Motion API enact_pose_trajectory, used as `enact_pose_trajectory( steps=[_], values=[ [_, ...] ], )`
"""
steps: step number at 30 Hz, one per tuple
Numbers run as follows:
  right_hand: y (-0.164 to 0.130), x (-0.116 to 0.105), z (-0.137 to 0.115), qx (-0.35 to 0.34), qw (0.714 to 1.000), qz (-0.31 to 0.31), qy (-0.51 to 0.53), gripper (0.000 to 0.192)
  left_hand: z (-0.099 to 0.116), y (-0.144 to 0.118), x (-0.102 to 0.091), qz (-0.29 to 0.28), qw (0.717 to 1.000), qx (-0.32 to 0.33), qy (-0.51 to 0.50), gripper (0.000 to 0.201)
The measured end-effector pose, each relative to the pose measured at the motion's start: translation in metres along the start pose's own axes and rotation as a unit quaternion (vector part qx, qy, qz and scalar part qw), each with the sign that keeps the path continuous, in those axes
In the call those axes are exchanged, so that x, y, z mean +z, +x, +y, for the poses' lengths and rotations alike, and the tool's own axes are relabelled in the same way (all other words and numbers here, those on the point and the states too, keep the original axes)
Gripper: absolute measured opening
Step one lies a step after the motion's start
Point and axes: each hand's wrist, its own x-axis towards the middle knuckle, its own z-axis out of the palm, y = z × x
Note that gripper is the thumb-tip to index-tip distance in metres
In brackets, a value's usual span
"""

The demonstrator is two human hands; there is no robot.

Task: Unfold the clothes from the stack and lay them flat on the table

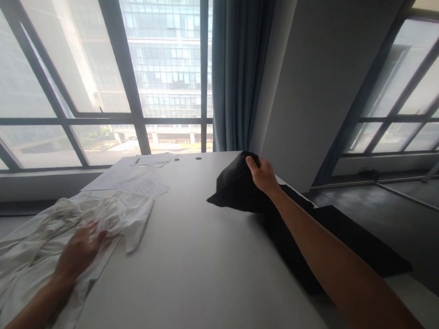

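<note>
A black cloth item (233,183) is pinched at its top by my right hand (262,174), which lifts part of it off the white table (196,273). More black fabric (359,235) trails under my right forearm to the table's right edge. On the left lies a crumpled white garment (126,216). My left hand (80,248) rests over it with fingers somewhat apart and slightly blurred; no cloth shows gripped in them.
Loose printed papers (143,183) lie at the far left of the table. Two round cable holes (198,158) sit near its far edge. Beyond are tall windows (166,64), a blue-grey curtain (236,65) and a wide pillar (321,71).
</note>
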Motion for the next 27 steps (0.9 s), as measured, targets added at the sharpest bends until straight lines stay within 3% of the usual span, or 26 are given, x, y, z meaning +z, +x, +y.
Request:
enact_pose_trajectory(
  steps=[1, 3, 7, 9, 11, 14, 16, 17, 19, 21, 23, 25, 27],
  values=[
    [0.0, 0.006, -0.018, 0.003, 0.999, -0.015, 0.035, 0.052, 0.018, -0.003, -0.004, 0.022, 0.999, 0.027, -0.041, 0.053],
    [-0.002, 0.02, -0.045, 0.02, 0.994, -0.036, 0.106, 0.057, 0.06, -0.013, -0.011, 0.01, 0.984, 0.105, -0.14, 0.055],
    [-0.016, 0.056, -0.067, 0.083, 0.963, -0.093, 0.241, 0.064, 0.146, -0.045, -0.013, -0.133, 0.918, 0.162, -0.337, 0.059],
    [-0.03, 0.075, -0.065, 0.134, 0.939, -0.15, 0.28, 0.066, 0.174, -0.058, -0.007, -0.167, 0.886, 0.097, -0.422, 0.047],
    [-0.045, 0.089, -0.058, 0.193, 0.915, -0.236, 0.266, 0.065, 0.188, -0.063, -0.001, -0.189, 0.836, -0.018, -0.515, 0.046],
    [-0.065, 0.096, -0.042, 0.26, 0.876, -0.383, 0.136, 0.064, 0.187, -0.054, 0.007, -0.227, 0.735, -0.151, -0.62, 0.045],
    [-0.075, 0.09, -0.031, 0.267, 0.845, -0.461, 0.032, 0.073, 0.178, -0.044, 0.011, -0.223, 0.71, -0.16, -0.649, 0.046],
    [-0.079, 0.085, -0.026, 0.254, 0.834, -0.49, -0.005, 0.079, 0.172, -0.04, 0.013, -0.211, 0.72, -0.14, -0.646, 0.048],
    [-0.087, 0.074, -0.019, 0.202, 0.817, -0.538, -0.055, 0.091, 0.163, -0.041, 0.017, -0.199, 0.779, -0.066, -0.591, 0.063],
    [-0.096, 0.065, -0.016, 0.15, 0.791, -0.585, -0.099, 0.103, 0.159, -0.051, 0.021, -0.22, 0.86, 0.02, -0.46, 0.08],
    [-0.109, 0.061, -0.016, 0.114, 0.759, -0.624, -0.142, 0.112, 0.163, -0.067, 0.023, -0.258, 0.915, 0.092, -0.297, 0.093],
    [-0.12, 0.062, -0.018, 0.08, 0.757, -0.625, -0.175, 0.107, 0.17, -0.083, 0.022, -0.291, 0.932, 0.147, -0.158, 0.09],
    [-0.126, 0.066, -0.019, 0.044, 0.783, -0.59, -0.193, 0.076, 0.178, -0.091, 0.02, -0.3, 0.933, 0.188, -0.067, 0.07]
  ],
)
